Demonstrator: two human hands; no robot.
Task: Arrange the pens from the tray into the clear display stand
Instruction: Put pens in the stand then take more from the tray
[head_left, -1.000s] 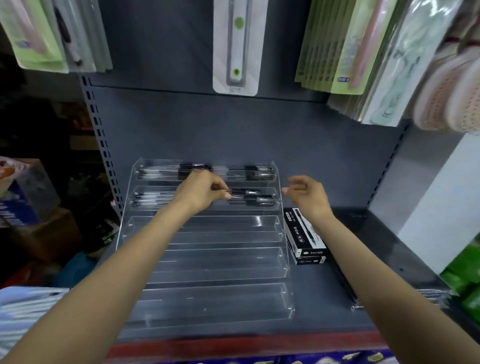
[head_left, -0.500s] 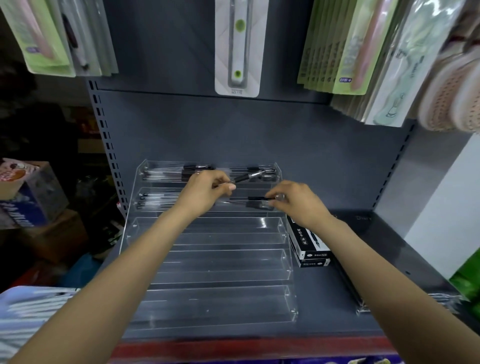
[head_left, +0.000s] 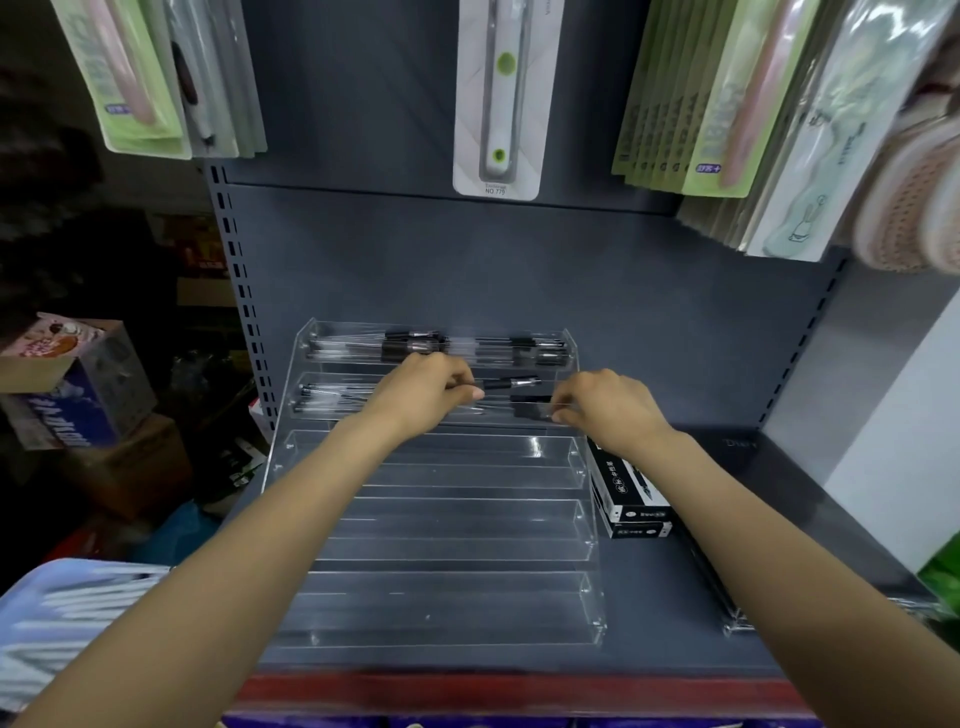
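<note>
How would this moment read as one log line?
left hand: holds pen | right hand: pinches pen | place: display stand, second tier | lower tiers: no pens

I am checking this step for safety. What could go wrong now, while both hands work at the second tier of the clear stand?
The left hand and right hand pinch one clear black-capped pen over the second tier of the clear tiered acrylic display stand. It could slip, roll down, or knock the loose pen beside it. The right forearm might nudge the stacked black pen boxes.
</note>
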